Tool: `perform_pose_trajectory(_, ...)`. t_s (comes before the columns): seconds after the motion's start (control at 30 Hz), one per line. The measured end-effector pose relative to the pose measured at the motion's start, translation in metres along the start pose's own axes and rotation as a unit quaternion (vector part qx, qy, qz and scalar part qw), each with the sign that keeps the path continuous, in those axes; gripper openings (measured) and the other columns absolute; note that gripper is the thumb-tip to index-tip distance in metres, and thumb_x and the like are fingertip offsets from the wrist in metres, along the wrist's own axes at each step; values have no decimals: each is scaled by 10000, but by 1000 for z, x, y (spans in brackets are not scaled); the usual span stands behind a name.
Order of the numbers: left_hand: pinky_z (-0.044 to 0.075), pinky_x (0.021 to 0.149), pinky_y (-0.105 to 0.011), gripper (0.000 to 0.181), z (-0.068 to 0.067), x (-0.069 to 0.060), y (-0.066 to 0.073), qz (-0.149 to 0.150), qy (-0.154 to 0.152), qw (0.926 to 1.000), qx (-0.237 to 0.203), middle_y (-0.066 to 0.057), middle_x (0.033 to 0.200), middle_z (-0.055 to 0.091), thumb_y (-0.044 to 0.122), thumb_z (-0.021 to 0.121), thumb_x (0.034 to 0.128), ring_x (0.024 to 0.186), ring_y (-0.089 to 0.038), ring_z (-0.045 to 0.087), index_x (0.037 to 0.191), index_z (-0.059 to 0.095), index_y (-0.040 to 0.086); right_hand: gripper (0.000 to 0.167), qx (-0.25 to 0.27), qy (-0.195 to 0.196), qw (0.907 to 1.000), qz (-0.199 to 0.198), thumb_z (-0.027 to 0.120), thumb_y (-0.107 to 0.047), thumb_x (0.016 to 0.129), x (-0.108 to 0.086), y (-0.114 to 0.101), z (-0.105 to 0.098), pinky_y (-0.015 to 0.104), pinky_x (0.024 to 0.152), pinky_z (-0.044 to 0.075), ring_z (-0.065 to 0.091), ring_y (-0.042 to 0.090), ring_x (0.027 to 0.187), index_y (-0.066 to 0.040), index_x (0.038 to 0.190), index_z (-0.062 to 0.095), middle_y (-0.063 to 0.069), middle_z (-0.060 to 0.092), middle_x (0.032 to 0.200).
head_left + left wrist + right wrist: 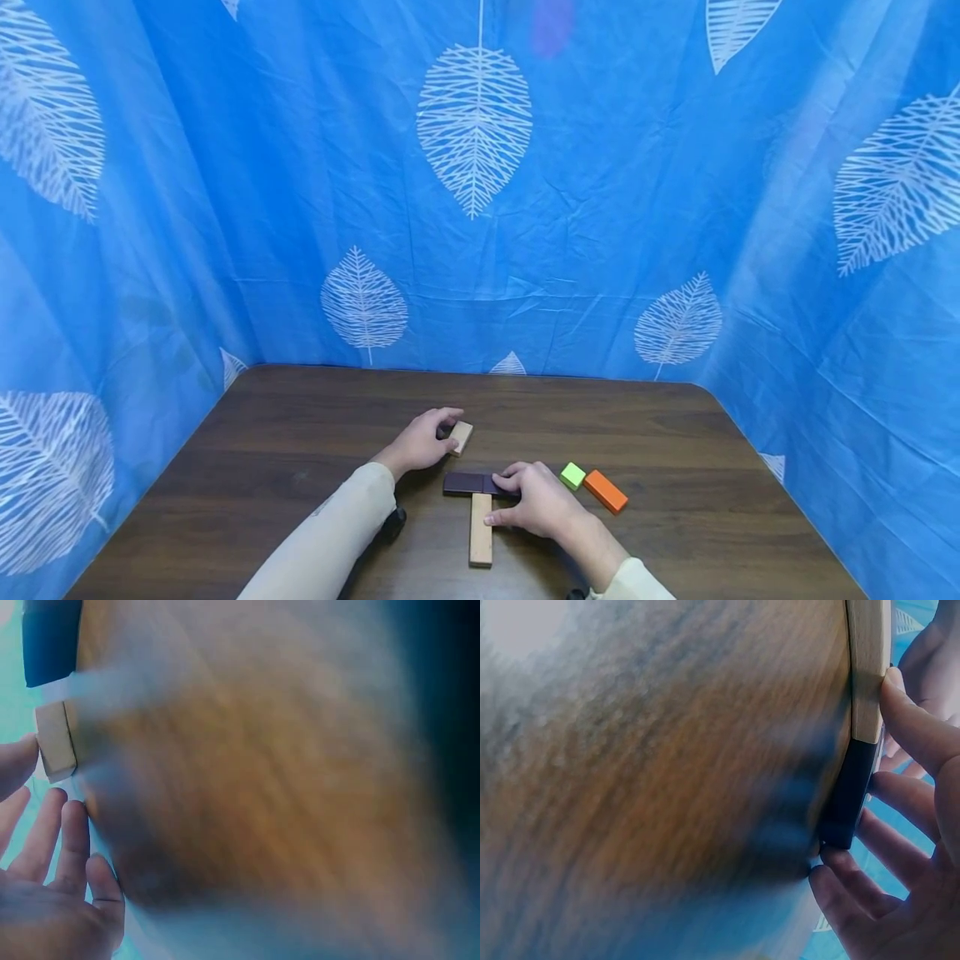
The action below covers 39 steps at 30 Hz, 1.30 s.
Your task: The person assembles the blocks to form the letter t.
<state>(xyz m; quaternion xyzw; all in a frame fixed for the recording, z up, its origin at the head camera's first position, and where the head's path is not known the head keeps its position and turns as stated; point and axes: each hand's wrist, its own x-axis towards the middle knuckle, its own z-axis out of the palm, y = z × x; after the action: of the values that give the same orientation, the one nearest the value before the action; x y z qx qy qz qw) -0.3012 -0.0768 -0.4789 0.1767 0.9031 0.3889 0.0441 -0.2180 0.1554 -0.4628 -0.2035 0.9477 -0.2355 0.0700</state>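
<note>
Two dark brown blocks [462, 483] lie end to end on the table, and a long light wooden block [481, 533] meets them at the middle, forming a T. My right hand [542, 502] rests over the T's right side. Its thumb touches the light block [866, 675], while its spread fingers touch the dark block [847, 799]. Farther back, my left hand [422, 442] is at a short light wooden block [461, 438]. The left thumb touches that block [55, 739]; the other fingers are spread and look apart from it.
To the right of my right hand lie a small lime-green block [572, 476] and an orange block [606, 492]. The brown wood-grain table [300, 450] is bordered at the back and sides by a blue curtain [585, 208] with white leaf prints.
</note>
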Motion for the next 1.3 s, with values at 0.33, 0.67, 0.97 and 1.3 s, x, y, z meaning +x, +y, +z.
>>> perform_pose_trajectory(0.33, 376, 1030, -591, 452, -2, 9, -1, -350, -317, 9982, 379, -125, 1289, 568, 171, 718, 931, 1187, -322, 539, 1364, 613, 93, 700, -17, -62, 9998, 188, 852, -500, 759, 1, -2, 1, 549, 1019, 410, 518, 406, 1241, -63, 1284, 695, 109, 638, 1275)
perform_pose_trajectory(0.67, 479, 917, -477, 372, 2, 8, 2, -277, -137, 9991, -284, -77, 1107, 597, 103, 796, 871, 969, -232, 591, 1183, 593, 92, 693, 33, -43, 9998, 201, 857, -488, 758, 0, -2, 0, 561, 1023, 398, 512, 410, 1240, -64, 1283, 696, 102, 641, 1270)
perform_pose_trajectory(0.97, 512, 859, -452, 371, 10, 2, 12, -235, 271, 9976, -597, -48, 1045, 638, 97, 831, 839, 933, -208, 621, 1160, 646, 119, 688, 96, -59, 9998, 172, 856, -478, 765, -1, -4, 1, 563, 1017, 400, 520, 405, 1218, -56, 1283, 693, 95, 647, 1255)
perform_pose_trajectory(1.3, 491, 861, -464, 359, 19, -5, 24, -408, 123, 9969, -655, -18, 992, 649, 154, 850, 825, 932, -219, 606, 1133, 671, 116, 689, 181, -27, 9998, 107, 856, -470, 770, -1, -2, 1, 569, 1019, 401, 518, 429, 1225, -32, 1276, 690, 117, 646, 1262)
